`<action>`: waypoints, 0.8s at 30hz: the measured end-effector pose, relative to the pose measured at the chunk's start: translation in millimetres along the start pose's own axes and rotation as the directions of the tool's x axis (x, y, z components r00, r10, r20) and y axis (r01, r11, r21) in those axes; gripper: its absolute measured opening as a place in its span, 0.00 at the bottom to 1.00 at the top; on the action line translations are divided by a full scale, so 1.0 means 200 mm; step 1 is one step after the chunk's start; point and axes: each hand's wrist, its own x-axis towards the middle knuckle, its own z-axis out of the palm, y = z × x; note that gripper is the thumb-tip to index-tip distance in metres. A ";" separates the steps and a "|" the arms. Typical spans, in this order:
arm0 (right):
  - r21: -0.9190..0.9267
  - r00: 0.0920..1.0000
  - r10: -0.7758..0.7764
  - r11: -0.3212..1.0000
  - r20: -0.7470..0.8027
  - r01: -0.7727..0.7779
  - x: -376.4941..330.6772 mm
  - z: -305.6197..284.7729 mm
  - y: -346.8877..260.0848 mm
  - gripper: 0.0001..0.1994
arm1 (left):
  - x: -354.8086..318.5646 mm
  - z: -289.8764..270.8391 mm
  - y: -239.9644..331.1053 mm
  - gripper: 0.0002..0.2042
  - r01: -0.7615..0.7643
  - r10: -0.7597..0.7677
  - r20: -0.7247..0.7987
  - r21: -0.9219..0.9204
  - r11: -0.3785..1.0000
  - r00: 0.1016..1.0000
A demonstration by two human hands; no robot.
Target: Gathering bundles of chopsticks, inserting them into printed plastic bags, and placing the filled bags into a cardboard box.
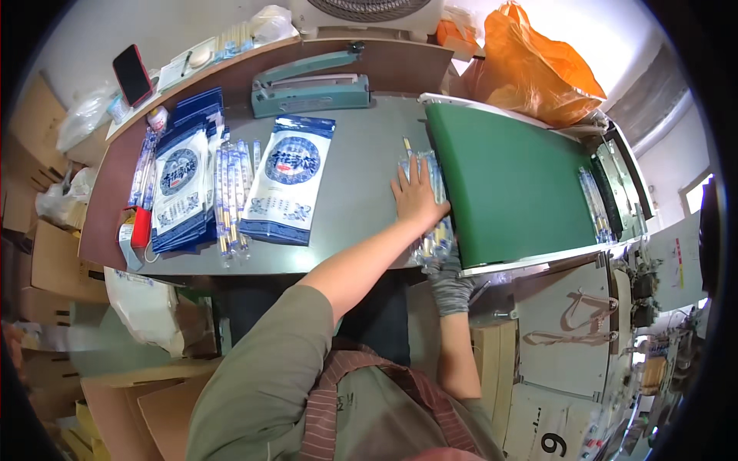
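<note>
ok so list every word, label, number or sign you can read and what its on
I tell only where print stands, not its wording:
Centre pouch: big characters in its round emblem; smaller print unreadable.
Left pouches: similar print.
White panel, lower right: one large black digit, smaller script.
Wrapped sticks under the left hand: markings too small to read.
Shirt: mark unreadable.

Grey worktop (360, 165), teal sealer (311, 100) at rear, blue-white pouches (288, 188) at left, wrapped sticks (438, 243) at right and between pouches
</note>
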 end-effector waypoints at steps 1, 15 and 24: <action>0.188 0.999 0.040 0.981 0.025 -0.044 0.05 -0.10 -0.11 0.32 | 0.03 0.02 -0.04 0.52 0.013 -0.013 0.006 0.010 1.000 1.000; 0.815 0.809 0.094 -0.056 0.580 -0.577 0.52 -0.04 -0.62 0.27 | 0.00 -0.30 -0.68 0.46 0.359 -0.371 0.194 -0.815 0.455 0.908; 0.869 0.969 0.066 -0.460 0.239 -0.183 0.70 0.07 -0.74 0.18 | -0.18 -0.67 -0.34 0.50 -0.290 0.040 -0.340 -0.728 0.621 0.940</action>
